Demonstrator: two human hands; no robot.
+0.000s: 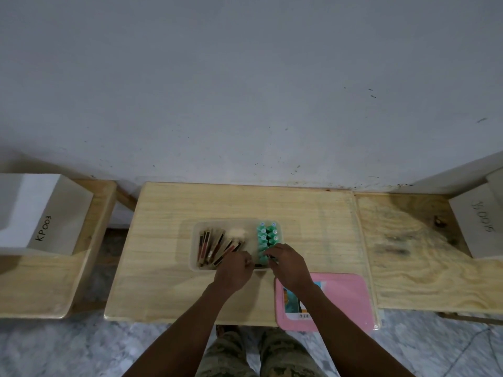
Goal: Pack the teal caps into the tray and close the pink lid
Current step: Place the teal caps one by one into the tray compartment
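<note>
A clear plastic tray (195, 242) sits in the middle of the wooden table. Several teal caps (268, 235) stand in two rows along its right side. Flat brown and red sticks (215, 247) and a pale fluffy wad (237, 232) fill its left part. My right hand (287, 263) is at the near end of the teal rows, its fingers closed around a small dark-tipped item beside a teal cap. At the tray's near edge my left hand (236, 269) has its fingers curled, and what it holds is hidden. The pink lid (345, 297) lies flat at the near right, partly under my right forearm.
The wooden table (163, 268) stands against a grey wall. A white box marked KP003 (40, 213) rests on a side bench to the left. Another white box (479, 227) sits on a plywood bench to the right. My knees show below the table edge.
</note>
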